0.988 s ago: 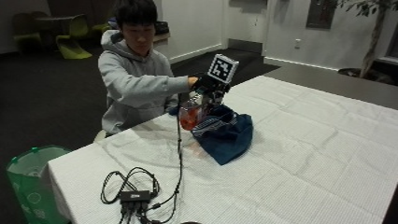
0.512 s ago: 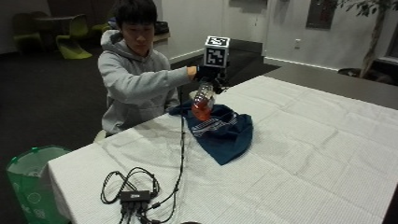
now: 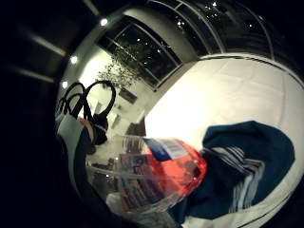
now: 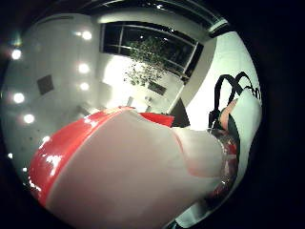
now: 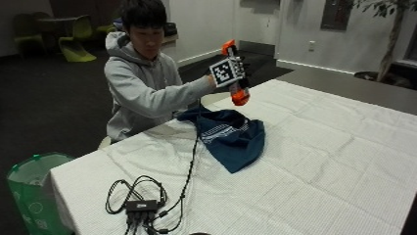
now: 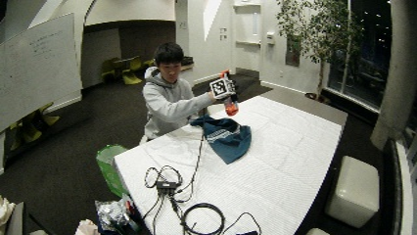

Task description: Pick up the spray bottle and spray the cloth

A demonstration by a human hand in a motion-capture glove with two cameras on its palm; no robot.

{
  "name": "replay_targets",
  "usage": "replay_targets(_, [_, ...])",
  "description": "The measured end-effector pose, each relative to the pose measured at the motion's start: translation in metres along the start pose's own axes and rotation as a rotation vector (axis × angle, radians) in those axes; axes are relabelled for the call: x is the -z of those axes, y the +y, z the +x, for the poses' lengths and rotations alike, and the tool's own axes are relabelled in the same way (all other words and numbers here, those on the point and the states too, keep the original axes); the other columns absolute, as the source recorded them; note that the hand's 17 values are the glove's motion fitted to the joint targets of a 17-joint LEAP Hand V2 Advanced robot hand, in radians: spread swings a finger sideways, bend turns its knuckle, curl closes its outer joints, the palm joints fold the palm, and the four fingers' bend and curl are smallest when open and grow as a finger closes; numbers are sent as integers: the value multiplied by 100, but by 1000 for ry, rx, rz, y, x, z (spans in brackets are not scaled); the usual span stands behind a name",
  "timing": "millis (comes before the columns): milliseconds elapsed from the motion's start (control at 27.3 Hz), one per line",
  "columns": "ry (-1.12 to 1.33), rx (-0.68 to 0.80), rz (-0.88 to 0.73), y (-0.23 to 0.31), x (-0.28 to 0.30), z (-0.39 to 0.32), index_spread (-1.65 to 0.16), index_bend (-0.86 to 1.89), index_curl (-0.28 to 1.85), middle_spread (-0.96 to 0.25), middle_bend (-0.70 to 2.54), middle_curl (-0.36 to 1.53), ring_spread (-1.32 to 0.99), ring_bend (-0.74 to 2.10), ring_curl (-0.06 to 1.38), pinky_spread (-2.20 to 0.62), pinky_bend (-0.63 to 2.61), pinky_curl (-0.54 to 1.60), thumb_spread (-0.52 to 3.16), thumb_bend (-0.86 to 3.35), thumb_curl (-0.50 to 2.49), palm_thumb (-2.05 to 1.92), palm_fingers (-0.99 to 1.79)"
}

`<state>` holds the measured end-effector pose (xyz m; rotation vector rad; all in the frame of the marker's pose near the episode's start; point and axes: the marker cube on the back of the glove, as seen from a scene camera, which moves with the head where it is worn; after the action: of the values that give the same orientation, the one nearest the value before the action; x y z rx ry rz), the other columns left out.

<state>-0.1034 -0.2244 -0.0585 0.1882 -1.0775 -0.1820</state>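
In the outside view my gloved right hand (image 5: pixel 242 66) grips a spray bottle (image 5: pixel 239 95) in the air, above the far edge of the cloth (image 5: pixel 229 135). The bottle is clear with orange liquid and an orange-and-white spray head. The cloth is dark blue with pale stripes and lies crumpled on the white table (image 5: pixel 326 161). The little finger side palm view shows the bottle's body (image 3: pixel 156 173) close to the palm, with the cloth (image 3: pixel 247 161) beyond it. The white and red spray head (image 4: pixel 124 167) fills the thumb side palm view. The wide view shows the bottle (image 6: pixel 229 105) over the cloth (image 6: pixel 226 137).
A black cable hub (image 5: pixel 140 205) with looped cables lies near the table's front left corner, and a cable runs from it toward the cloth. A green bin (image 5: pixel 33 191) stands on the floor left of the table. A white stool (image 6: pixel 352 188) stands beside the table.
My right hand has lifted the spray bottle from table height beside the cloth up into the air and a little to the right. The cloth now lies lower and more spread out.
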Motion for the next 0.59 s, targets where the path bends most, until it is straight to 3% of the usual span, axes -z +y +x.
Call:
replay_targets(110, [-27, 5, -113, 16, -15, 21, -18, 40, 52, -10, 56, 47, -17, 48, 41, -21, 33, 37, 11, -4, 75, 99, 136])
replay_targets(439, [-19, -54, 124, -23, -59, 78, -17, 40, 52, -10, 55, 47, -17, 47, 42, -21, 33, 37, 11, -4, 76, 99, 136])
replay_targets(585, [-8, -80, 58, -15, -79, 99, -17, 40, 52, -9, 55, 47, -17, 47, 42, -21, 33, 37, 11, -4, 76, 99, 136])
